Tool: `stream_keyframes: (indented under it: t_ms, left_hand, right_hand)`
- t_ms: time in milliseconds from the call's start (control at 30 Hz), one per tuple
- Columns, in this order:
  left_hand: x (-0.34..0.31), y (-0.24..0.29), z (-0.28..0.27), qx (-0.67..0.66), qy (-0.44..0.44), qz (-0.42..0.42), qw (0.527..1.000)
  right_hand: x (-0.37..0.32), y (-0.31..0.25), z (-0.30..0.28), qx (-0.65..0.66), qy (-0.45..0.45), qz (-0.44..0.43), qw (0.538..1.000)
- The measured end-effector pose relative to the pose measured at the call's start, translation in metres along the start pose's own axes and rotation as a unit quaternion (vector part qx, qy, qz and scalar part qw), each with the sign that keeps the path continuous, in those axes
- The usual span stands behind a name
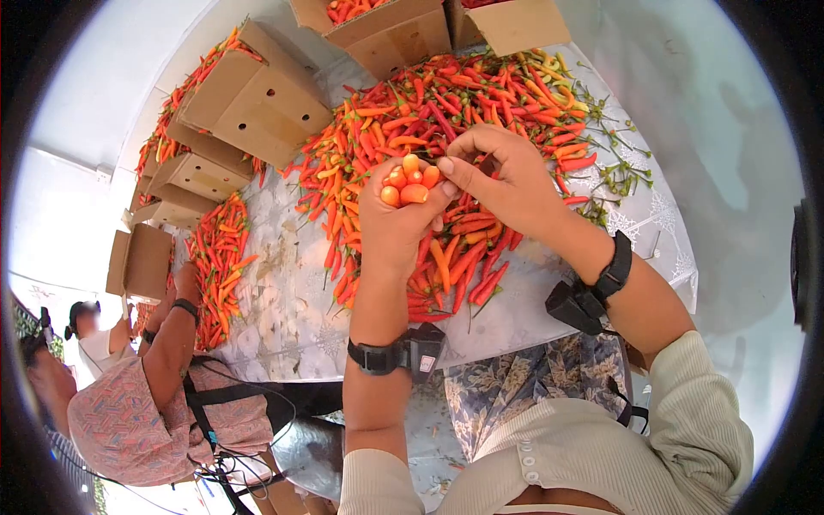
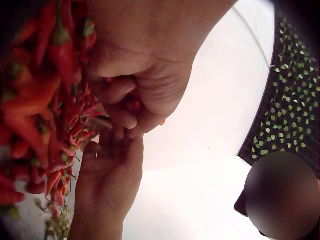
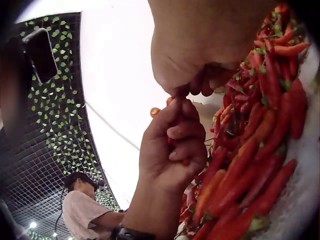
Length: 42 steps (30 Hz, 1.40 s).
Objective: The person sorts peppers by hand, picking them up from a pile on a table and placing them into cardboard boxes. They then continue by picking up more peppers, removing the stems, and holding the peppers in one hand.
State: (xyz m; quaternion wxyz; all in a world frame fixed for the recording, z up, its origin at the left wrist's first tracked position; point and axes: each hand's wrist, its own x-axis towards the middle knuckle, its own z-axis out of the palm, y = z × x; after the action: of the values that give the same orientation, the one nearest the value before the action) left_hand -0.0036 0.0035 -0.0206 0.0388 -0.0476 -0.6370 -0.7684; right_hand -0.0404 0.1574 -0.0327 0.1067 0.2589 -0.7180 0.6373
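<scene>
Upright over the pile, my left hand [image 1: 388, 227] grips a bunch of red-orange chili peppers [image 1: 414, 194]. Their rounded, stemless ends stick out above the fingers. From the right, my right hand [image 1: 506, 182] meets the bunch, thumb and forefinger pinching at the stem end of a chili; the fingers mostly hide that spot. The right wrist view shows the left hand [image 3: 172, 145] curled round the chilies just below the bent fingers of the right hand [image 3: 197, 55]. A large heap of red and orange chilies [image 1: 468, 245] lies beneath both hands.
Loose green stems [image 1: 622, 176] are scattered on the right of the patterned tablecloth [image 1: 283, 300]. Cardboard boxes [image 1: 257, 94] of chilies stand at the back and left. Another person [image 1: 163, 412] works at a smaller chili pile [image 1: 219, 266] on the left.
</scene>
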Motion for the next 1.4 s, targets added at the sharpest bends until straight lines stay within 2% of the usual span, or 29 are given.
stream_keyframes:
  t_ms: [100,167,300,400,500,600,633,667,700,800,900,1000,1100,1167,1200,1333,1400]
  left_hand:
    - [-0.001,-0.002,0.004,-0.004,0.015,-0.012,1.000]
    - [-0.001,-0.003,0.003,-0.007,0.018,-0.012,1.000]
    - [-0.003,0.002,0.005,-0.026,0.007,-0.022,0.999]
    - [-0.002,0.000,0.004,-0.030,-0.001,-0.008,1.000]
    - [-0.002,0.001,0.002,-0.045,-0.003,-0.022,0.999]
    - [0.001,-0.001,0.003,-0.052,0.006,-0.022,0.998]
    - [0.001,-0.002,0.002,-0.048,0.008,-0.022,0.999]
    - [0.002,-0.003,0.001,-0.044,0.010,-0.021,0.999]
    - [0.002,-0.004,0.001,-0.041,0.011,-0.021,0.999]
    - [0.000,-0.001,0.005,-0.029,0.036,-0.037,0.998]
    - [0.000,0.002,0.003,-0.055,0.082,-0.039,0.994]
    - [0.004,-0.001,-0.005,-0.104,0.080,-0.017,0.991]
    - [0.004,0.001,-0.005,-0.115,0.111,-0.012,0.987]
    - [0.005,-0.001,-0.007,-0.127,0.117,-0.010,0.985]
    - [0.006,-0.001,-0.008,-0.132,0.119,-0.009,0.984]
    - [0.006,0.003,-0.007,-0.133,0.136,-0.009,0.982]
    - [0.005,0.003,-0.008,-0.136,0.138,0.001,0.981]
  right_hand:
    - [0.001,0.005,-0.002,0.047,-0.006,0.018,0.999]
    - [0.002,0.009,-0.002,0.124,-0.029,0.085,0.988]
    - [0.002,0.002,-0.004,0.253,-0.053,0.176,0.950]
    - [0.004,0.012,-0.003,0.340,-0.078,0.244,0.905]
    - [0.004,0.011,-0.003,0.336,-0.069,0.246,0.907]
    - [0.002,0.007,0.001,0.321,-0.032,0.222,0.920]
    - [0.001,0.006,0.003,0.187,0.006,0.113,0.976]
    - [-0.001,0.005,0.005,0.045,0.044,0.001,0.998]
    - [-0.002,0.004,0.005,-0.099,0.081,-0.111,0.986]
    - [0.000,0.001,0.001,-0.210,0.137,-0.266,0.931]
    - [0.009,0.004,-0.011,-0.242,0.171,-0.214,0.931]
    - [0.016,0.012,-0.023,-0.330,0.219,-0.200,0.896]
    - [0.014,0.014,-0.024,-0.339,0.109,-0.205,0.912]
    - [0.010,0.014,-0.022,-0.279,-0.067,-0.094,0.953]
    - [0.006,0.013,-0.021,-0.244,-0.153,-0.037,0.957]
    - [-0.002,0.008,-0.016,-0.231,-0.284,-0.059,0.929]
    - [-0.002,0.004,-0.018,-0.269,-0.298,-0.056,0.914]
